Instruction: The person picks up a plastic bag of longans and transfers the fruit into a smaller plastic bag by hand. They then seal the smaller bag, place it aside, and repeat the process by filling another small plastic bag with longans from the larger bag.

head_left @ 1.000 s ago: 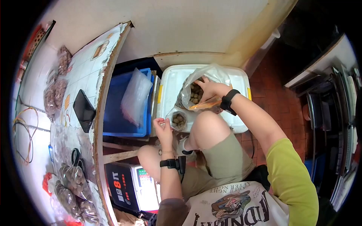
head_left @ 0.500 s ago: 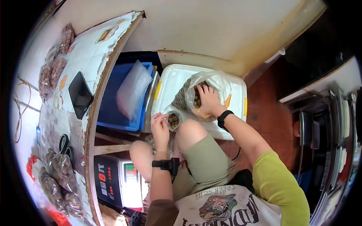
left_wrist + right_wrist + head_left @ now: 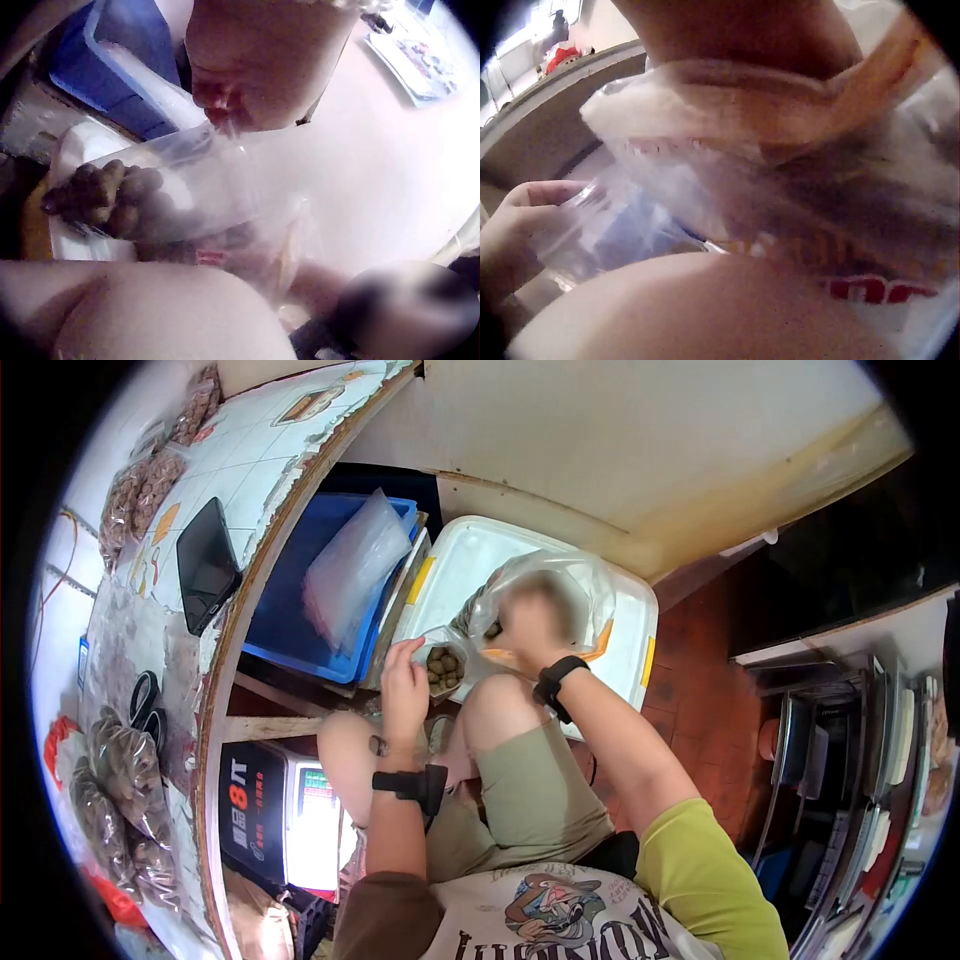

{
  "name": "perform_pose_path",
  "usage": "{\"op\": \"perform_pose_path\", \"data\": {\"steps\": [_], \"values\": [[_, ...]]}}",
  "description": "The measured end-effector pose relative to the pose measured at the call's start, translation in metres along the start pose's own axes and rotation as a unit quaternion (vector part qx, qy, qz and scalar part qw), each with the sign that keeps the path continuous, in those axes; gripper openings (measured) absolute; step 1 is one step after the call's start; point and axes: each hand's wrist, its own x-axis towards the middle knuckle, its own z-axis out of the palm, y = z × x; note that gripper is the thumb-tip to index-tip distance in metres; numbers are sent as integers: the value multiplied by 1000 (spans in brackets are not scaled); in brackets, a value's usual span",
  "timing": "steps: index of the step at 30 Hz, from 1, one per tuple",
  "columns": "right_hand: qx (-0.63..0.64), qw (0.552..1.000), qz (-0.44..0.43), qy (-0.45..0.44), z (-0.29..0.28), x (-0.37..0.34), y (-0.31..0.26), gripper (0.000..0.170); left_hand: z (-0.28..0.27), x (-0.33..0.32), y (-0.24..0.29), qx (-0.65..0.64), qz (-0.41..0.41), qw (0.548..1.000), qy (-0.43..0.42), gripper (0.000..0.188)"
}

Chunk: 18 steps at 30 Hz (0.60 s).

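My left hand (image 3: 403, 685) pinches the rim of a small clear plastic bag (image 3: 217, 176), which leans beside the knee. Brown nut-like lumps (image 3: 120, 191) fill the bottom of that bag. On the white lid stands a large clear plastic bag (image 3: 597, 588) with orange print, its mouth wide and more of the same lumps inside. My right hand (image 3: 535, 622) reaches down into it, blurred in the head view. In the right wrist view the bag's folded plastic (image 3: 682, 112) hides the right fingers, so I cannot tell what they grip.
The white lid (image 3: 632, 660) with yellow clips lies before the knees. Left of it, flat plastic bags (image 3: 355, 575) rest in a blue crate (image 3: 275, 630). A worn counter holds a phone (image 3: 208, 565) and filled bags (image 3: 125, 780). Below sits a boxed scale (image 3: 250, 815).
The right hand has gone deeper into the large bag, from resting on the lumps. The left hand stays at the small bag. The head view has turned, shifting the scene.
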Motion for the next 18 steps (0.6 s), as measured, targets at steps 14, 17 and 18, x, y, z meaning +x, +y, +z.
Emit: {"op": "perform_pose_path", "data": {"steps": [14, 17, 18], "values": [[59, 986, -119, 102, 11, 22, 29, 49, -3, -7, 6, -118, -57, 989, -63, 41], [168, 973, -118, 104, 17, 21, 51, 49, 3, -8, 9, -138, -41, 987, -66, 43], [166, 973, -121, 103, 21, 22, 57, 49, 3, -8, 9, -139, -42, 987, -63, 43]]}}
